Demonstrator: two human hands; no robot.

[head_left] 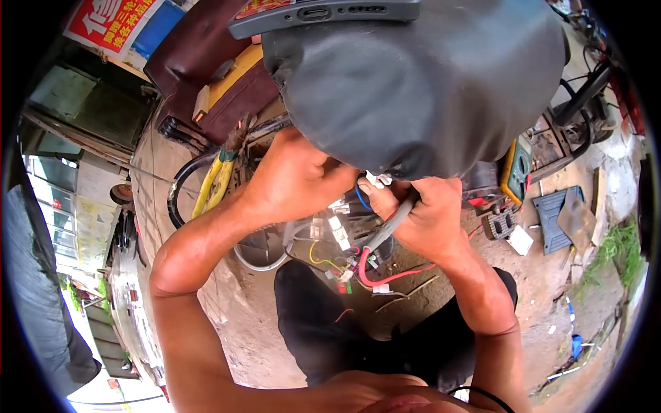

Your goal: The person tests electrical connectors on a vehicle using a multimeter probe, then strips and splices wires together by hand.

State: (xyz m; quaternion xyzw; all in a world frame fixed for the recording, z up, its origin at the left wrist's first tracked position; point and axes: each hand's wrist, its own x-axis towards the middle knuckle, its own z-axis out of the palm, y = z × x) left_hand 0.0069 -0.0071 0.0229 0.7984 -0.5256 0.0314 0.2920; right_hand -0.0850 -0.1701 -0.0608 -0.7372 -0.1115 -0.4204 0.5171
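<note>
Just under the front edge of a large black padded seat point(385, 89), both hands meet at a small white connector point(378, 179). My left hand point(303, 175) comes in from the left with its fingers bent, their tips partly hidden beside the seat edge. Closed around a grey cable point(394, 226) is my right hand point(430, 213), its thumb and finger at the white connector. A blue wire runs by the connector. Below hang a red wire point(385, 280), white connector blocks point(339, 233) and thin coloured wires.
Yellow-handled cutters point(219, 180) stand at the left near a black curved tube. On the right are a yellow multimeter point(516, 169), a dark plastic tray point(555, 219) and a small white box point(520, 240). A maroon chair point(237, 96) stands at the upper left.
</note>
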